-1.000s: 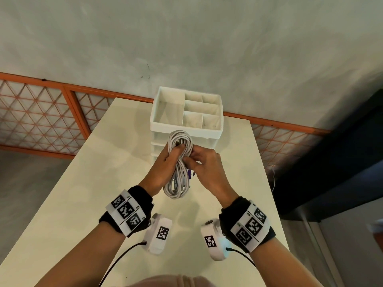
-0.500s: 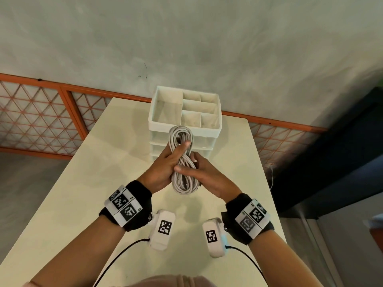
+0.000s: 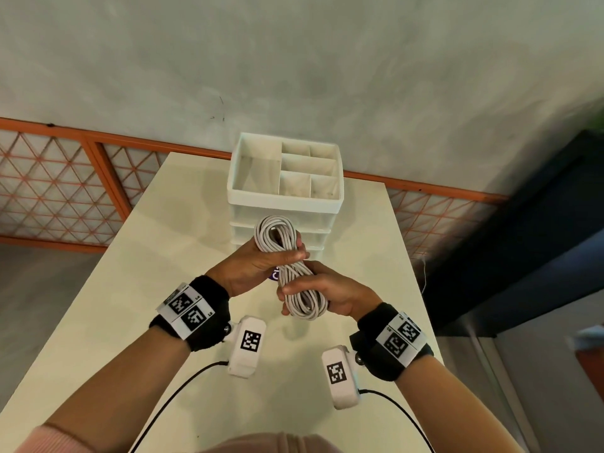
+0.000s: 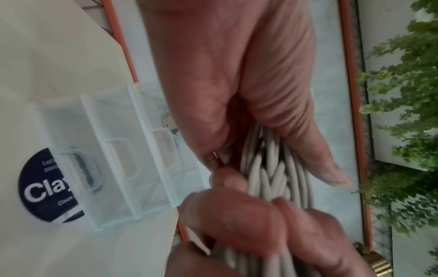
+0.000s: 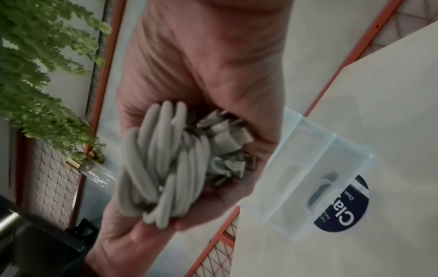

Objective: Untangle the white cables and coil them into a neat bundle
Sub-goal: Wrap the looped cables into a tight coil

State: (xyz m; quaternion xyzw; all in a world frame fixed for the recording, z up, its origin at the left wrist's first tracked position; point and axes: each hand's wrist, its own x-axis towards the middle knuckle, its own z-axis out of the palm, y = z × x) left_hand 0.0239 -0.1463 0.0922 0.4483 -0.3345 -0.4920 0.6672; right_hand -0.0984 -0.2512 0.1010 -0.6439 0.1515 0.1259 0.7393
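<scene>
cable coil (image 3: 291,266) — ends hidden, both hands gripping

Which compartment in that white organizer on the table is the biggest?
The left compartment of the white organizer; it spans the tray's full depth, while the right side is split into smaller cells.

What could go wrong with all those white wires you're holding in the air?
The cable bundle has nothing tied around it; only the left hand and right hand grip it above the table, so a looser grip could let the loops spring apart. The plug ends sit loose in the right palm and might slip out and tangle again.
</scene>
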